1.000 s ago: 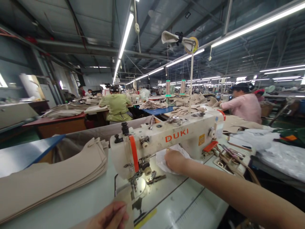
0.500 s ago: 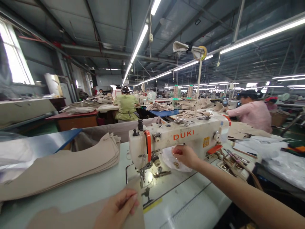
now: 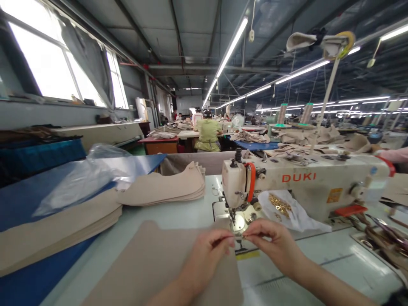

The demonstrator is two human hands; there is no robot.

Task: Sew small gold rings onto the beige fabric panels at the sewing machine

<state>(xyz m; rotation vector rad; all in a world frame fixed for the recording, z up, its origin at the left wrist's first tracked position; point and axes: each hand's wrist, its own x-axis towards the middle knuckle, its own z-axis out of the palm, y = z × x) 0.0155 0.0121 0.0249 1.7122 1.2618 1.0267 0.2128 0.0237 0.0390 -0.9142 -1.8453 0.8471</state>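
In front of me stands a white sewing machine (image 3: 298, 178) marked DUKI. A beige fabric panel (image 3: 143, 259) lies on the table, its far right corner close to the needle area. My left hand (image 3: 207, 255) rests over that panel, thumb and fingers pinched at its edge. Just right of it, my right hand (image 3: 277, 246) pinches a tiny gold-coloured metal piece (image 3: 245, 237), mostly hidden by the fingertips. The two hands' fingertips nearly meet before the needle. Under the machine arm, a white plastic bag (image 3: 299, 219) lies open with many gold-coloured metal pieces (image 3: 280, 205) on it.
Stacked beige panels (image 3: 168, 187) lie left of the machine, and another stack (image 3: 60, 229) sits nearer me on a blue surface (image 3: 19, 208) with clear plastic (image 3: 83, 182). Scissors and straps (image 3: 382, 238) fill a tray at right. A person in green (image 3: 208, 131) works further back.
My right hand has come from the bag under the machine arm to beside my left hand. The left hand and panel are nearer the needle. The view has turned left.
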